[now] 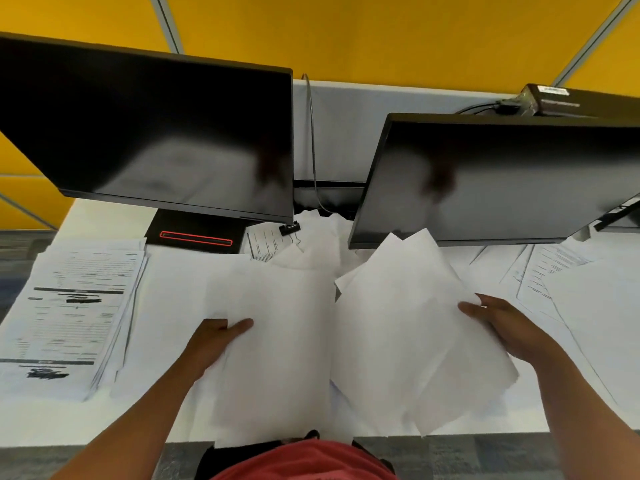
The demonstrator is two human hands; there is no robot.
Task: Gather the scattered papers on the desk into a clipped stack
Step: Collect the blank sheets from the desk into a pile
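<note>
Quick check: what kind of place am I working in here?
Likely an office cubicle: two monitors on a white desk, yellow partition panels behind, printed papers spread around.

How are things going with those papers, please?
Left hand holds one bundle of sheets, right hand another. Binder clip unused by the monitors. Printed stack at left ungathered.
</note>
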